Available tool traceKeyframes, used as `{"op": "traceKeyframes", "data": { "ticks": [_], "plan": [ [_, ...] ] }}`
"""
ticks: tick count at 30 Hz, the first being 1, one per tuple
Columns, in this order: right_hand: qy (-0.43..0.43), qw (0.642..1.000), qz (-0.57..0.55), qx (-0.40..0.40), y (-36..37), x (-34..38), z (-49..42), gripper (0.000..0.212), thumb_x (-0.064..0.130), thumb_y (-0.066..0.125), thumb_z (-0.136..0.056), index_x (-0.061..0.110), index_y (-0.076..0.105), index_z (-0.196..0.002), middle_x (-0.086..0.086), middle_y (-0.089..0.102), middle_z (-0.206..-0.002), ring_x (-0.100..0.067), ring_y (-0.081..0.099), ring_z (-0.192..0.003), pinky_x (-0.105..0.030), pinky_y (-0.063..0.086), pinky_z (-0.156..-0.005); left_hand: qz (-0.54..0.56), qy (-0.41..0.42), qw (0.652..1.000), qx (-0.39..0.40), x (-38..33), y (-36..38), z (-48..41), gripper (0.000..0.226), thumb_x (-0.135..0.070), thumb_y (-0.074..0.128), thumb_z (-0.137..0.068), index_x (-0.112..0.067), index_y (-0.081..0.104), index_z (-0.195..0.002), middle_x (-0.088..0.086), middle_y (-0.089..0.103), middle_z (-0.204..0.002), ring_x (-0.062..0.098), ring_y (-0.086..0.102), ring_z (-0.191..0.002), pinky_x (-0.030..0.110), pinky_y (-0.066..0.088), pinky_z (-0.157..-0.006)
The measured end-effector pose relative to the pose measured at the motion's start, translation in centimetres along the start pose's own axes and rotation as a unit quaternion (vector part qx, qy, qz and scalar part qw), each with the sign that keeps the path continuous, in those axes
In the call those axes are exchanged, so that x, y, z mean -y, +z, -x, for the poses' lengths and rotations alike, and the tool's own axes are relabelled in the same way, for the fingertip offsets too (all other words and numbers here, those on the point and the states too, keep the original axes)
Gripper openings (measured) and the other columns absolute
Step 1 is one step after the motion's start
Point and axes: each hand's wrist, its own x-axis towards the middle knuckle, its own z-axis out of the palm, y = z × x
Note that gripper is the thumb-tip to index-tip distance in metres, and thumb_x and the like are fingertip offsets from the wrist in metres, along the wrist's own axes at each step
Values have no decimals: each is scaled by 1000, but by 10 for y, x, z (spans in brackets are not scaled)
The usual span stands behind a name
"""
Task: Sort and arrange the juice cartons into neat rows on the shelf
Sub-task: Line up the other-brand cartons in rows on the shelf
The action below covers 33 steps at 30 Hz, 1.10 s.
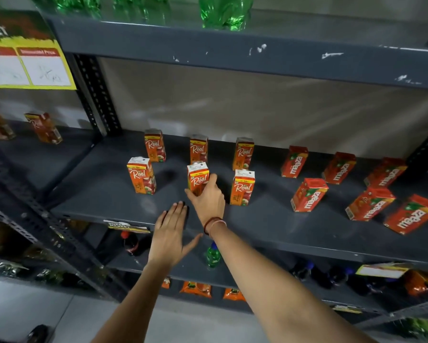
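Your right hand (208, 201) is gripping the middle front Real carton (197, 180) at frame centre | your left hand (169, 233) is hovering open, holding nothing, over the shelf (109, 189) front edge | bare shelf is lying left of it | Maaza cartons (309, 194) are sitting loosely scattered at right.

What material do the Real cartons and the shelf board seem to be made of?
Real cartons: probably coated paperboard, judging by the folded tops, sharp edges and slightly glossy print. Shelf board: likely painted metal, a dull grey surface with white chips along the edge of the board above.
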Motion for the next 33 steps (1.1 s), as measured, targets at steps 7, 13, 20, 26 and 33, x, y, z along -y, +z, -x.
{"op": "traceKeyframes", "data": {
  "ticks": [7, 13, 20, 26, 33],
  "plan": [
    [-16, 997, -53, -60, -19, -35, 44, 55, 38, 69, -80, 11, 46, -122, -8, 60, -120, -21, 60, -109, -31, 53, -81, 114, -66, 986, -105, -10, 2, -2, 85, -69, 21, -84, -5, 44, -134, 14, 48, -140, 26, 38, -134, 44, 25, -111],
    [67, 978, -15, -198, -49, -71, 47, 71, 42, 74, -74, 5, 43, -127, -13, 47, -114, -29, 48, -107, -38, 49, -83, 211, -246, 933, -158, -60, 5, -45, 65, -42, 62, -83, -2, 43, -131, 21, 55, -129, 35, 47, -122, 52, 25, -109],
    [104, 985, 48, -126, -50, -70, 13, 82, 44, 79, -66, -4, 45, -123, -19, 54, -115, -34, 47, -112, -43, 42, -95, 237, -358, 880, -202, -79, 4, -85, 68, -36, 79, -68, 1, 49, -117, 23, 59, -112, 40, 51, -111, 52, 35, -99],
    [89, 984, 79, -135, -43, -72, 5, 51, 37, 76, -71, 0, 53, -98, -18, 58, -101, -31, 52, -101, -37, 42, -90, 212, -349, 891, -199, -65, 6, -89, 55, -31, 80, -67, 3, 55, -102, 25, 64, -101, 41, 55, -100, 52, 41, -89],
    [92, 985, 84, -121, -40, -72, -3, 50, 36, 73, -73, 1, 51, -101, -16, 56, -104, -28, 49, -102, -31, 36, -92, 197, -297, 915, -188, -46, -1, -79, 45, -28, 81, -67, 2, 59, -90, 23, 68, -88, 39, 59, -88, 49, 47, -83]
  ]
}}
